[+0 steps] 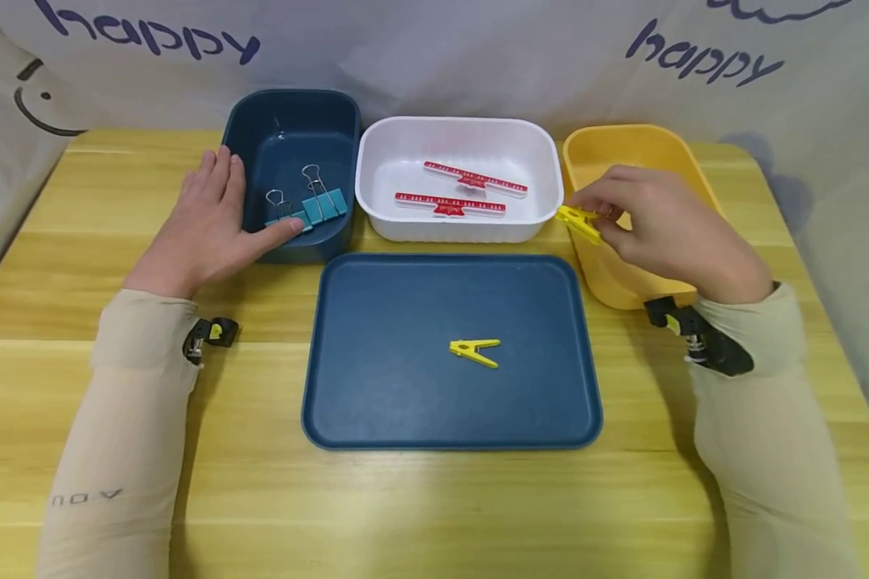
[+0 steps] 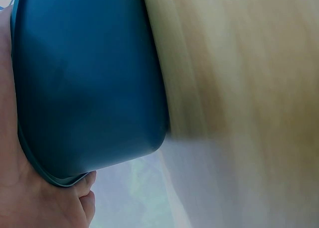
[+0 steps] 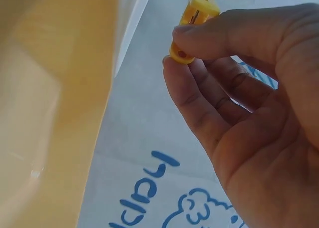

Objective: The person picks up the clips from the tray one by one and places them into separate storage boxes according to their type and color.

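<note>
My right hand (image 1: 655, 225) pinches a yellow clothespin (image 1: 579, 223) between thumb and fingers, over the inner left side of the yellow bin (image 1: 640, 293). In the right wrist view the thumb presses on one end of that clothespin (image 3: 199, 11). A second yellow clothespin (image 1: 471, 349) lies on the blue tray (image 1: 391, 402). My left hand (image 1: 199, 225) rests along the left rim of the dark blue bin (image 1: 290, 104), its fingers straight and the thumb reaching across the front corner. Inside that bin are teal binder clips (image 1: 324, 207), partly hidden by the thumb.
A white bin (image 1: 456, 232) stands between the blue and yellow bins, holding two red-and-clear ruler-like clips (image 1: 449, 203). All three bins line the back of the wooden table (image 1: 434, 515), close to a white cloth (image 1: 434, 56) printed with words. The tray sits in front of them.
</note>
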A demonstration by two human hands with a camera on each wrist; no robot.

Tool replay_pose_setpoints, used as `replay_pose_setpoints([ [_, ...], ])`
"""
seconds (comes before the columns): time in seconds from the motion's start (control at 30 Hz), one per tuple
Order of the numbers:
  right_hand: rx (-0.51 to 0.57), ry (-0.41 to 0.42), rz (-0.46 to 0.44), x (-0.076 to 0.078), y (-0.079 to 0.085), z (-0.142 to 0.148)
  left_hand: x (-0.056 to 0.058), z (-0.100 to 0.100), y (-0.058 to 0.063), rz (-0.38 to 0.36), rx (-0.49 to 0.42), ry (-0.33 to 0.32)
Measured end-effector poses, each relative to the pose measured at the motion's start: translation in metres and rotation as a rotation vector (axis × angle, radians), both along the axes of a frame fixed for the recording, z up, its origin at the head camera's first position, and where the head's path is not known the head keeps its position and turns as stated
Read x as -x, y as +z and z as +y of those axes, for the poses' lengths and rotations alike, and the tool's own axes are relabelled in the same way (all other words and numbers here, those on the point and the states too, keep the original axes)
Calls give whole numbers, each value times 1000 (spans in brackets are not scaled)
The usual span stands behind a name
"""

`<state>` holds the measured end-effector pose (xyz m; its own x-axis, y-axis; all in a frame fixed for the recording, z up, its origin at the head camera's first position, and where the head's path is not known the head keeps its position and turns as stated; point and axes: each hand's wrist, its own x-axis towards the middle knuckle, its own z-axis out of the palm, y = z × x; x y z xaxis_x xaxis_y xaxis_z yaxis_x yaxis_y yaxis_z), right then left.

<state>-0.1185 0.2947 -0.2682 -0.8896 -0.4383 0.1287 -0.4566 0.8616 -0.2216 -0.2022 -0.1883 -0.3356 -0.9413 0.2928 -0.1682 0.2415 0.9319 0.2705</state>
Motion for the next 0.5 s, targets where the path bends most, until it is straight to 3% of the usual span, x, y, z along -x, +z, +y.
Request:
replay_pose_setpoints([
  [0.5,-34,-78,-6,-2,-8,27,1,1,1,7,-1,-8],
])
